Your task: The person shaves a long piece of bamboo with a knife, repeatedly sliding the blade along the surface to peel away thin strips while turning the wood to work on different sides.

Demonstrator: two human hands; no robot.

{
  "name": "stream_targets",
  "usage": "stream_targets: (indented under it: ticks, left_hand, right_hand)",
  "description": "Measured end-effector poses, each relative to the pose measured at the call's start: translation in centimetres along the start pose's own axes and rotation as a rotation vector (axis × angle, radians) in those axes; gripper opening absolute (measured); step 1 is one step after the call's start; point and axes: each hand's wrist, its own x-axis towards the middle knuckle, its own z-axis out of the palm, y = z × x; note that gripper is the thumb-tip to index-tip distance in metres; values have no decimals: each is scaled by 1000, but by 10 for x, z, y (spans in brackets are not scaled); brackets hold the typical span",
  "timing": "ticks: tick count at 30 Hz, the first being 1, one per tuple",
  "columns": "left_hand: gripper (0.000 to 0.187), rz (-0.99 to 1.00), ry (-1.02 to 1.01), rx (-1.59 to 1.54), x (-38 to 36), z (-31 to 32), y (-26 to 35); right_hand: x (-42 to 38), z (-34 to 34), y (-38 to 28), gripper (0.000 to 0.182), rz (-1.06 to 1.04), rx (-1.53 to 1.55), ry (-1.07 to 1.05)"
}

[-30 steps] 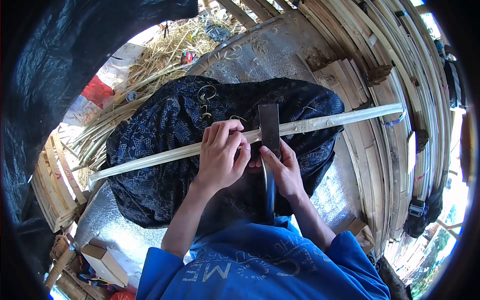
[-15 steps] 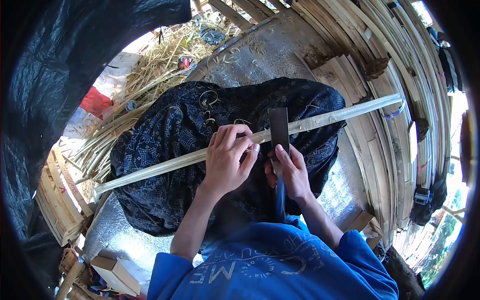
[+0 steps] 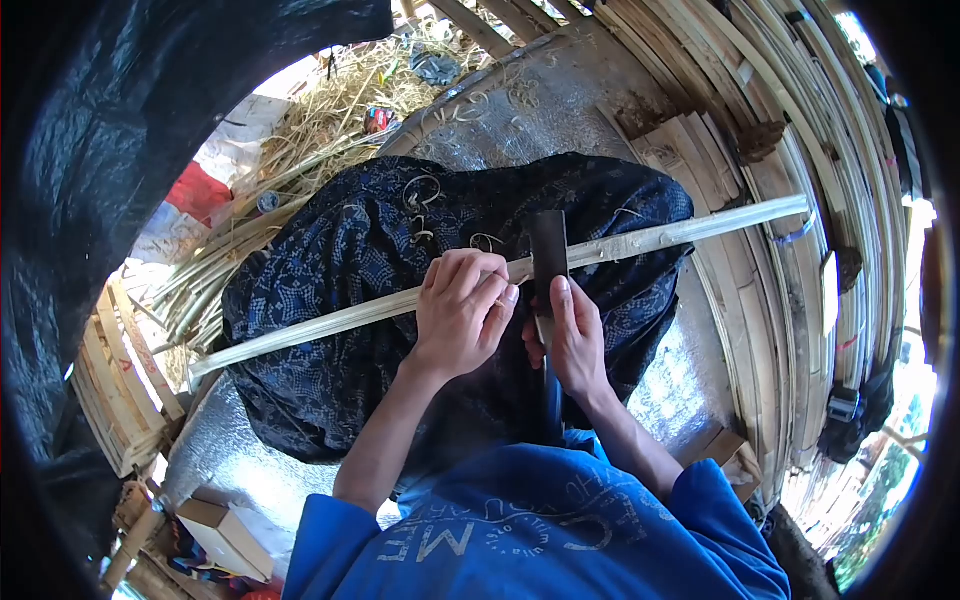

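Observation:
A long pale bamboo strip (image 3: 320, 325), perhaps several laid together, slants across my lap over a dark blue patterned cloth (image 3: 290, 400). My left hand (image 3: 458, 315) is closed round it near the middle, fingers curled over the top. Just to the right, my right hand (image 3: 578, 335) grips a knife (image 3: 549, 245) with a broad dark blade, thumb lying along it. The blade stands across the bamboo and touches it, close to my left fingertips. Small curled shavings (image 3: 487, 242) lie on the cloth. My palms hide part of the knife's handle and the bamboo.
Long bamboo slats (image 3: 770, 330) are stacked along the right side. Loose shavings and thin strips (image 3: 340, 120) heap up at the upper left. A wooden crate (image 3: 120, 390) stands at the left, a cardboard box (image 3: 225, 537) at the lower left. Silvery sheeting (image 3: 560, 100) covers the floor.
The knife in my right hand has moved slightly left along the bamboo, closer to my left hand. My left hand keeps its hold. The whole view has shifted a little.

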Motion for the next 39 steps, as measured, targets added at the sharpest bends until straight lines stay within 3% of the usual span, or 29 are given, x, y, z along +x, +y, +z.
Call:
stream_targets:
  ticks: [9, 17, 19, 20, 21, 23, 29, 31, 33, 35, 37, 39]
  left_hand:
    - [14, 41, 29, -30, -8, 8, -16]
    - [9, 37, 59, -171, -14, 1, -23]
    - [9, 25, 144, -178, -16, -4, -25]
    - [9, 4, 146, -147, -23, -10, -26]
    - [9, -7, 197, -120, -27, -15, -25]
    - [13, 9, 318, 345, -36, -31, -16]
    - [19, -425, 491, 352, -91, -103, -38]
    - [21, -646, 605, 225, -99, -126, -48]
    - [32, -736, 523, 488, -99, -144, -52]
    - [37, -751, 551, 543, -95, -145, -49]
    - [33, -646, 437, 561, -87, -141, -42]
    - [20, -505, 298, 338, -77, -129, -37]
  right_hand:
    - [6, 13, 1, 47, 38, -284, 138]
    - [10, 26, 10, 46, 48, -277, 88]
    - [15, 47, 29, 45, -210, -507, -45]
    - [13, 53, 17, 45, -70, -488, -82]
    - [11, 55, 11, 45, -75, -485, -89]
    - [3, 53, 6, 45, 69, -254, -122]
    - [-4, 7, -10, 44, 62, 47, 63]
    - [-7, -6, -9, 32, 112, 265, 78]
    - [-10, -13, -8, 28, 111, 386, 1]
    - [-13, -15, -6, 23, 91, 397, -59]
    - [-19, -5, -1, 21, 83, 259, 21]
    - [-34, 2, -3, 27, 200, 310, -85]
